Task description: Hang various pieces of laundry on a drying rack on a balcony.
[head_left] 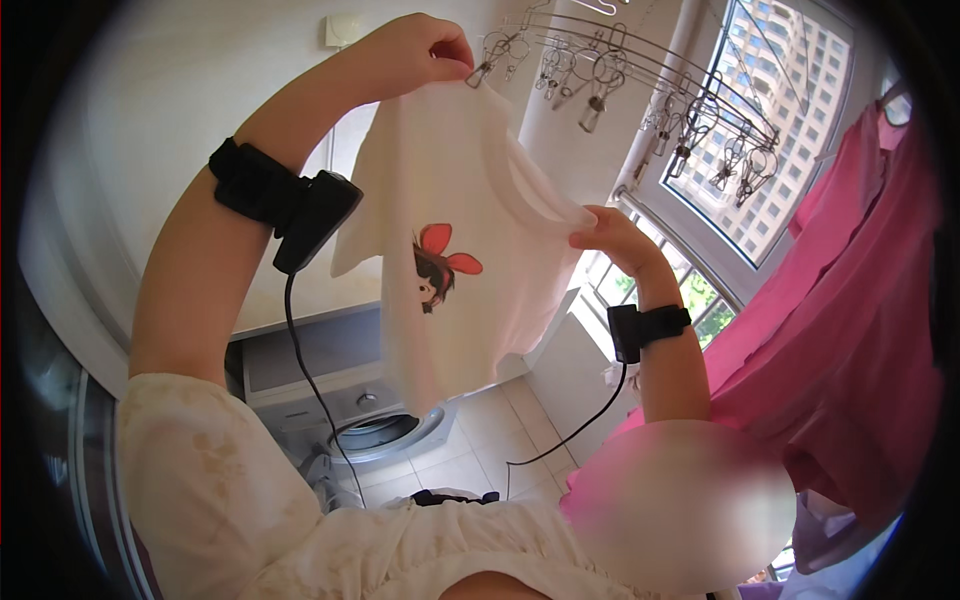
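Note:
A white T-shirt (pixel 480 172) with a printed cartoon head and red bow hangs spread in front of me. My left hand (pixel 431 56) pinches its upper left part beside a metal clip (pixel 482 73) of the round hanging dryer (pixel 645 64). Whether the clip grips the cloth cannot be told. My right hand (pixel 619 236) holds the shirt by the edge near the neckline, lower and to the right. Both forearms wear black straps with cabled devices.
Several more clips dangle from the dryer near the window (pixel 765 135). Pink cloth (pixel 840 330) hangs at the right. Below the shirt stands a front-loading washing machine (pixel 375 435) with its round door opening visible, beside the tiled floor (pixel 465 457). A blurred round patch covers the lower right.

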Tool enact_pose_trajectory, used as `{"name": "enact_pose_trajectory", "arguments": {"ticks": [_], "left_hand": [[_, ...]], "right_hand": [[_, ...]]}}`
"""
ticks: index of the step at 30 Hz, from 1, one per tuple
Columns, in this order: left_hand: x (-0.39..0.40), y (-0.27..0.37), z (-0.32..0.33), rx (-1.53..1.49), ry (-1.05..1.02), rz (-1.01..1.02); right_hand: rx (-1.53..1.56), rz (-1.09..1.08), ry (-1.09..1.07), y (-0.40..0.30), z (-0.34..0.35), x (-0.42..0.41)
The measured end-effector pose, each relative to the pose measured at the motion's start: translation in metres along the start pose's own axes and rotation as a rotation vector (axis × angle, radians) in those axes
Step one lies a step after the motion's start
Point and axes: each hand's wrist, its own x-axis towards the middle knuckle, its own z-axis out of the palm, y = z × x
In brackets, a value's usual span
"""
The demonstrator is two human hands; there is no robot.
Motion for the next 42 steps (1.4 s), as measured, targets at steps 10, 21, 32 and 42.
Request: {"name": "enact_pose_trajectory", "arguments": {"ticks": [10,21,32,42], "left_hand": [[-0.026,-0.031,0.016,0.234,0.294,0.154],[0.016,0.028,0.185,-0.325,0.109,0.316],[0.039,0.012,0.225,-0.575,-0.240,0.172],[0.043,0.012,0.221,-0.490,-0.192,0.160]], "right_hand": [[0.201,-0.142,0.353,-0.005,-0.013,-0.013],[-0.132,-0.083,0.460,-0.019,-0.011,-0.024],[-0.225,-0.521,1.360,-0.036,-0.055,-0.055],[-0.144,-0.492,1.308,-0.062,-0.090,-0.062]]}}
